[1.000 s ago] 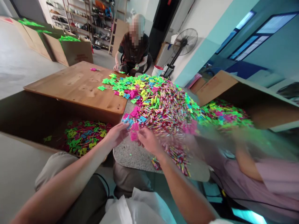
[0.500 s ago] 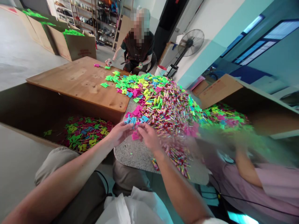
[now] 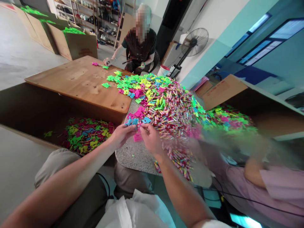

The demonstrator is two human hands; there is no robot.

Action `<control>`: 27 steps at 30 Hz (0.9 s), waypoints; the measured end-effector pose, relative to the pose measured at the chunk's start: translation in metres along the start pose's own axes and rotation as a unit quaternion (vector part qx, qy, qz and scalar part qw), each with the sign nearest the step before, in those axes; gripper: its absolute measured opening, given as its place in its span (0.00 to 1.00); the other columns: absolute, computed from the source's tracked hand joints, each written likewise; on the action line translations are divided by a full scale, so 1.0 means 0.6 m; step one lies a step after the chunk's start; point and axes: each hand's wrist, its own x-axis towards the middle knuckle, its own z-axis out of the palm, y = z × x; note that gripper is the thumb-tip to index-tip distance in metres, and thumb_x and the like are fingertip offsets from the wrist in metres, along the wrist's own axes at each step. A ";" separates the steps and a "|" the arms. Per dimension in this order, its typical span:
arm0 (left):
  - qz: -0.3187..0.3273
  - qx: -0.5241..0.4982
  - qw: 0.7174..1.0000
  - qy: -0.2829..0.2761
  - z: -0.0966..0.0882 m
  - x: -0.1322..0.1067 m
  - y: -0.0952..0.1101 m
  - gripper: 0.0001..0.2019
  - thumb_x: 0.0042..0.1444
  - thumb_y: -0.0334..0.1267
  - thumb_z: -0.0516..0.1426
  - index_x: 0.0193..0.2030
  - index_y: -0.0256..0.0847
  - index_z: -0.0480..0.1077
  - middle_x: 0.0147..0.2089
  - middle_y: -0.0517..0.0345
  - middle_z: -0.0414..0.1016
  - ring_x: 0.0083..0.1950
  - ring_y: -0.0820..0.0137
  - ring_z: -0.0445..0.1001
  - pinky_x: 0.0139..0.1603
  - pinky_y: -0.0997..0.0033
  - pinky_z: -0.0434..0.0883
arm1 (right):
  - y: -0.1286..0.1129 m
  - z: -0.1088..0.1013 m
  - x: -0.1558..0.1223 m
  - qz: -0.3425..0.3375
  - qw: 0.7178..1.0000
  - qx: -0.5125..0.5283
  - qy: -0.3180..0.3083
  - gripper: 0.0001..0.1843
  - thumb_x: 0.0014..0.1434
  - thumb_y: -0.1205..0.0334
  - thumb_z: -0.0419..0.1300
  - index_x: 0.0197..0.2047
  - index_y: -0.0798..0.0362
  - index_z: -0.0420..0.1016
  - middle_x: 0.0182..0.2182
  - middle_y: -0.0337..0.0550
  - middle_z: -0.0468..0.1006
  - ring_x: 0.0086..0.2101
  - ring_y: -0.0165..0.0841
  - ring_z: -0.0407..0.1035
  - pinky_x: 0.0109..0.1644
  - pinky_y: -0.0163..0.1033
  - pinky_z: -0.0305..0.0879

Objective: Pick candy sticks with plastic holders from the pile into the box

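My left hand (image 3: 122, 134) is closed in a pinch on a small blue plastic piece (image 3: 131, 122) at the near edge of a grey speckled round table (image 3: 129, 155). Just to its right, my right hand (image 3: 150, 136) is also pinched, its fingertips meeting the left hand's; what it holds is too small to name. A pink plastic piece (image 3: 137, 137) lies on the table under my hands. Behind them rises a big heap of small coloured tubes and bright plastic pieces (image 3: 169, 106).
An open cardboard box (image 3: 28, 107) at my left holds many coloured pieces (image 3: 86, 136). A wooden board (image 3: 80, 82) lies beyond it. One person sits across the table (image 3: 140, 44), another in pink sits at my right (image 3: 266, 186). Fan (image 3: 193, 39) and cardboard boxes (image 3: 76, 44) stand behind.
My hands have come closer together at the table's edge, and the blue piece is now pinched in my left hand. The person opposite has stretched an arm out onto the wooden board.
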 end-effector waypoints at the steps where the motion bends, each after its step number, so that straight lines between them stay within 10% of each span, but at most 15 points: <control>1: 0.002 0.001 1.000 0.003 0.001 -0.001 0.000 0.14 0.53 0.35 0.70 0.45 0.35 0.80 0.43 0.51 0.83 0.40 0.70 0.81 0.51 0.69 0.78 | 0.001 0.001 0.000 -0.001 1.000 0.001 0.004 0.16 0.67 0.49 0.59 0.48 0.51 0.79 0.40 0.44 0.82 0.42 0.36 0.75 0.48 0.40 0.69; 10: -0.065 -0.081 0.995 -0.009 0.001 -0.007 0.007 0.11 0.56 0.35 0.67 0.45 0.36 0.79 0.42 0.50 0.83 0.42 0.68 0.82 0.46 0.72 0.79 | 0.032 0.005 0.018 0.147 0.939 0.298 -0.085 0.21 0.57 0.46 0.67 0.47 0.51 0.77 0.28 0.36 0.77 0.21 0.27 0.66 0.25 0.33 0.67; 22: -0.082 -0.075 0.994 -0.015 0.001 -0.009 0.008 0.11 0.57 0.38 0.66 0.43 0.34 0.81 0.42 0.45 0.84 0.43 0.63 0.83 0.49 0.66 0.79 | 0.013 0.011 0.014 0.139 0.925 0.338 -0.107 0.19 0.59 0.46 0.68 0.47 0.50 0.76 0.28 0.36 0.77 0.22 0.27 0.67 0.26 0.33 0.68; 27: -0.028 -0.046 0.998 -0.023 -0.001 -0.010 0.000 0.12 0.56 0.40 0.68 0.41 0.33 0.80 0.42 0.43 0.84 0.41 0.62 0.84 0.49 0.61 0.79 | -0.003 0.011 0.012 0.086 0.966 0.228 -0.081 0.17 0.63 0.46 0.63 0.46 0.50 0.75 0.30 0.38 0.78 0.26 0.30 0.71 0.31 0.36 0.71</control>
